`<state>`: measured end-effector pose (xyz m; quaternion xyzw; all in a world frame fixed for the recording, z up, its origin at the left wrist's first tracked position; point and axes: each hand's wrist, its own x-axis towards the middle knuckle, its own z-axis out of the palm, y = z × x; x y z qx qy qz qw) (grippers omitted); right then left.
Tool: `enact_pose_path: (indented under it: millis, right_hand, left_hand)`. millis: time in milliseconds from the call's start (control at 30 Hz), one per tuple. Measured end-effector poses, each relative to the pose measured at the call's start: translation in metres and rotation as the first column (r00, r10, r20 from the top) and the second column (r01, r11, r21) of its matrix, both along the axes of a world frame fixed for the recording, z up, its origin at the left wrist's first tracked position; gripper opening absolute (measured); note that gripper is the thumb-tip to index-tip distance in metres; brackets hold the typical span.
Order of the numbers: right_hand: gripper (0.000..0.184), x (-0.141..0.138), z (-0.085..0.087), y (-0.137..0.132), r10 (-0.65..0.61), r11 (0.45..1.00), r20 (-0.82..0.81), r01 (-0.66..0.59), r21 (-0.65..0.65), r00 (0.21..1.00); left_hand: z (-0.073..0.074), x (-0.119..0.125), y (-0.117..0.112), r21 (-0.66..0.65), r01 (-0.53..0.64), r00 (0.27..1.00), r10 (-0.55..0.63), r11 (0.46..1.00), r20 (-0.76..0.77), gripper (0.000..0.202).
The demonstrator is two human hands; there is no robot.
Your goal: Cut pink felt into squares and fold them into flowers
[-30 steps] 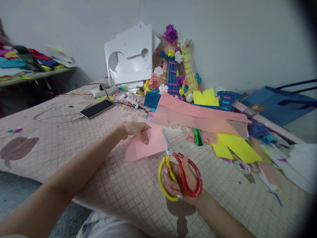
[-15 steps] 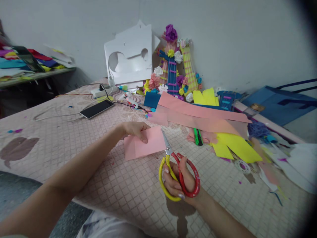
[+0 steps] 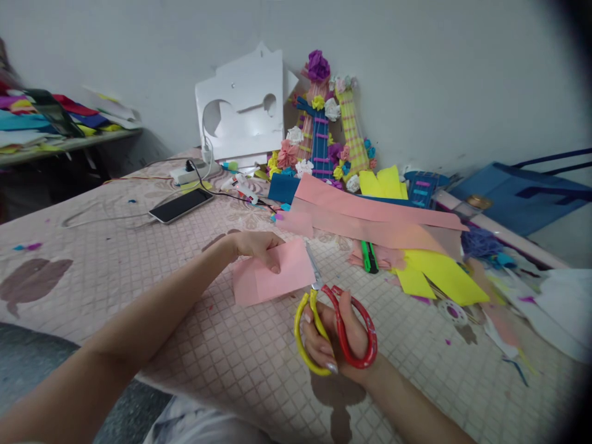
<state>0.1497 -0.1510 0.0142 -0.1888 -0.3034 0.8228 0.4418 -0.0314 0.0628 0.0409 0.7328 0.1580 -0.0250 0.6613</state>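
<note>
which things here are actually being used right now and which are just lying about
In use:
- pink paper, held in the left hand
- scissors, held in the right hand at the paper's edge

Lying about:
- phone
- green cutter
- cut yellow paper
- power strip
- long pink strip, though perhaps spare material
</note>
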Motion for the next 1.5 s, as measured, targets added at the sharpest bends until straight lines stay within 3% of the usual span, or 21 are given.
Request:
enact_pose_path:
  millis: [267,633,867,1233,1500]
  right_hand:
    - [0.069,0.001,0.007,0.000,-0.025,0.999,0.029,0.025,-0.021,0.999]
    - [0.064,-0.002,0.000,-0.001,-0.056,0.998,0.055,0.057,-0.028,0.997]
    - [0.073,-0.001,0.002,-0.001,-0.032,0.998,0.042,0.033,-0.045,0.999]
    - [0.076,-0.001,-0.003,-0.001,-0.014,1.000,0.043,0.015,-0.025,0.999]
    - [0.067,-0.002,0.003,-0.002,-0.011,1.000,0.052,0.011,0.009,0.999]
  left_hand:
    - [0.003,0.002,-0.004,-0.023,-0.009,0.999,0.008,1.000,-0.043,0.047]
    - [-0.003,-0.003,0.001,-0.050,-0.009,1.000,0.008,0.999,-0.023,0.041]
    - [-0.002,0.001,-0.001,0.031,0.029,1.000,-0.029,0.999,0.006,0.040]
    - [-0.004,0.007,-0.007,-0.009,0.043,0.999,-0.043,0.999,0.026,0.044]
    - [-0.003,0.007,-0.006,0.040,0.050,0.998,-0.051,0.998,0.036,0.039]
